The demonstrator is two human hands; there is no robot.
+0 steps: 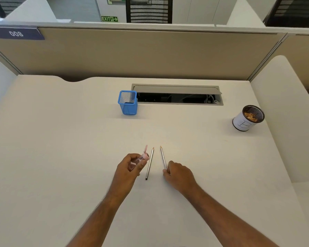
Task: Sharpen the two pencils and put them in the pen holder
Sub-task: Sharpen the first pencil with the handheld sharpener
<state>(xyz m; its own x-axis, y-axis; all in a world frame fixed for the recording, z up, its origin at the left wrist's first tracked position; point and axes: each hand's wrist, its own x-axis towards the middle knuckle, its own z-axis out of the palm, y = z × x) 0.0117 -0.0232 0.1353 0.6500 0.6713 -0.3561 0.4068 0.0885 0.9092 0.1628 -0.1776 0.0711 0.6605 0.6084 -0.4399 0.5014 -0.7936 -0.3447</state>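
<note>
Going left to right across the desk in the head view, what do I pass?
Blue mesh pen holder → left hand holding the pink sharpener → loose pencil lying on the desk → second pencil gripped by the right hand → white cup of shavings.

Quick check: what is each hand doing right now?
Left hand: closed around the pink sharpener.
Right hand: closed, pinching the lower end of the right pencil.

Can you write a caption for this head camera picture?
Left hand holds a pink sharpener; right hand grips a pencil.
</note>
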